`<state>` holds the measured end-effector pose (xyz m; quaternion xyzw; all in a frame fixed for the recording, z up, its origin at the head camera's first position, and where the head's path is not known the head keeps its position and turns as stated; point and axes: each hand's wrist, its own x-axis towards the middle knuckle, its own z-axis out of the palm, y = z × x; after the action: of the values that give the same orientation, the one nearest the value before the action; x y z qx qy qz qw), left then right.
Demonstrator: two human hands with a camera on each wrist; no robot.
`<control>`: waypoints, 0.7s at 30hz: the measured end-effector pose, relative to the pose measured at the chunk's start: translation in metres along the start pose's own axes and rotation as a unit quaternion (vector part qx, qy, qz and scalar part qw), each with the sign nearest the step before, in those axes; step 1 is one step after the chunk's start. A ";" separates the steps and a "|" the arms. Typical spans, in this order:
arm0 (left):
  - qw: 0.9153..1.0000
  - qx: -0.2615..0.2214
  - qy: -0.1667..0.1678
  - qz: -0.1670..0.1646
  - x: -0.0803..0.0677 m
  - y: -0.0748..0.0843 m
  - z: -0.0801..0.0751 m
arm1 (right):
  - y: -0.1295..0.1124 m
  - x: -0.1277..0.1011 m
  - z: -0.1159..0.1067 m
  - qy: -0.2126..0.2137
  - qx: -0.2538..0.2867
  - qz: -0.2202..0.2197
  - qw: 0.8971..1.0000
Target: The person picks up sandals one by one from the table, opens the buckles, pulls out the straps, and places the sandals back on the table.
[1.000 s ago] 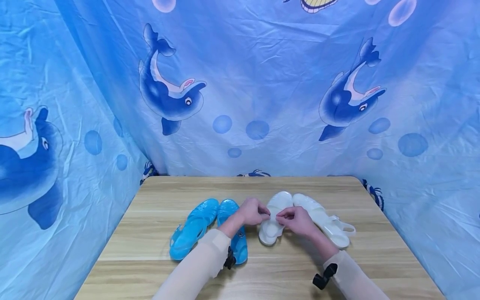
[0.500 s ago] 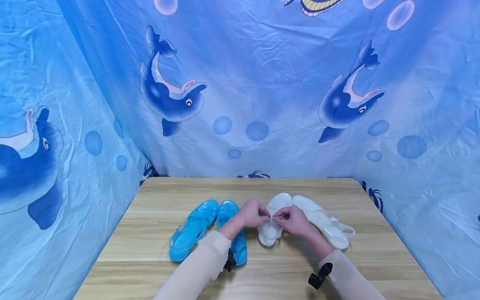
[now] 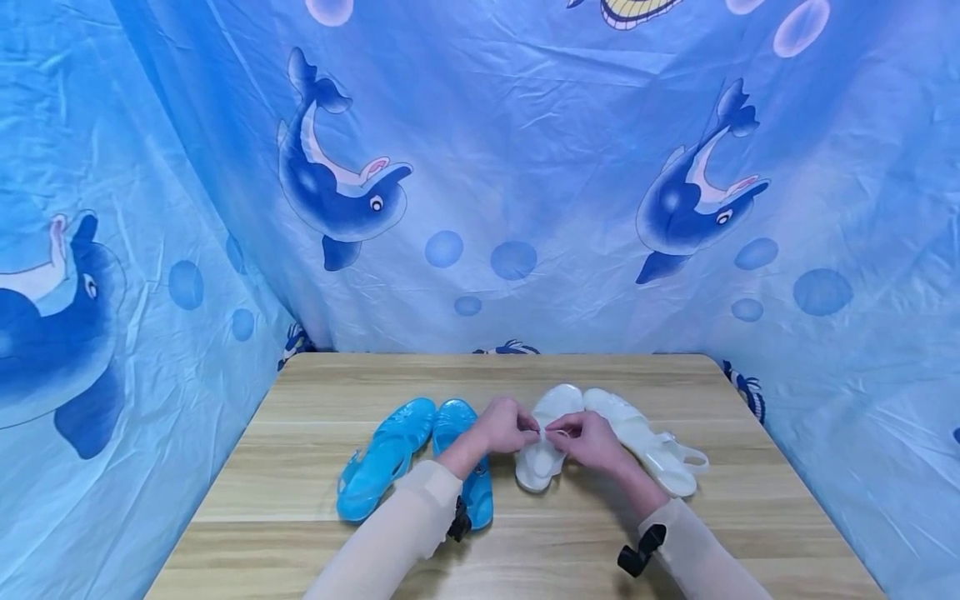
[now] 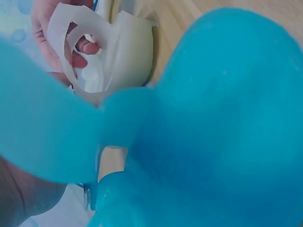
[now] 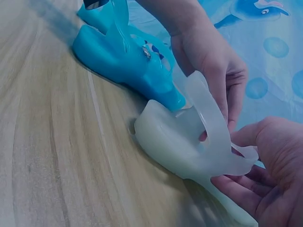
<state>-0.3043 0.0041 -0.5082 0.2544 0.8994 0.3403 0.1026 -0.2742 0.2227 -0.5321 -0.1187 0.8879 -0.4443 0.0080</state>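
Note:
Both hands meet over the white jelly sandal left of its mate. My right hand pinches the end of its ankle strap between thumb and fingers. From the other side, my left hand pinches the strap where it meets the side of the shoe; its fingertips are partly hidden behind the strap in the right wrist view. The strap arches up over the sandal's heel. In the left wrist view, a blue sandal fills most of the picture, with the white heel strap beyond it.
The other white sandal lies to the right, its strap loop sticking outward. Two blue sandals, one outer and one inner under my left forearm, lie on the left. A wooden table carries them, with a dolphin-print curtain around it.
My right hand has shifted slightly left toward my left hand, bringing the strap end close to the left fingertips. The left hand and the other sandals have stayed in place.

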 end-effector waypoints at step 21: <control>1.000 0.012 0.016 0.001 0.000 0.000 0.003 | 0.008 0.001 0.004 0.020 -0.046 -0.086 0.995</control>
<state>-0.3035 0.0059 -0.5100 0.2512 0.9047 0.3336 0.0846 -0.2763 0.2239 -0.5414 -0.1855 0.8940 -0.4044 -0.0534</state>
